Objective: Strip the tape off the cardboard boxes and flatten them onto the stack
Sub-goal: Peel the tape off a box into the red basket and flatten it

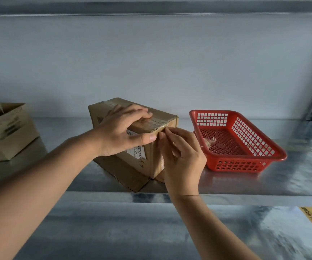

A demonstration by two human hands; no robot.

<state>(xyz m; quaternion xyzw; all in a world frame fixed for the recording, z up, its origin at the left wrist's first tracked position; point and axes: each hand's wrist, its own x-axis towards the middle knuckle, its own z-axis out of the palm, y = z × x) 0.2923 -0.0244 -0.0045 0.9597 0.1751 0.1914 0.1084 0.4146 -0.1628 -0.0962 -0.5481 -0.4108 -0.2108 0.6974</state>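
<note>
A sealed cardboard box is placed on the metal shelf, just beside a red basket (some crumpled clear scraps, probably tape, are seen inside it). The box is held steady by the left hand, whose fingers are laid over the top and curled a little on the clear tape, with the thumb pressed against the near side, so that the box cannot slide when the tape is pulled. At the upper corner the tape end is pinched by the right hand between thumb and forefinger; peeling seems only to be started. More boxes, some already opened, are kept at the far left.
</note>
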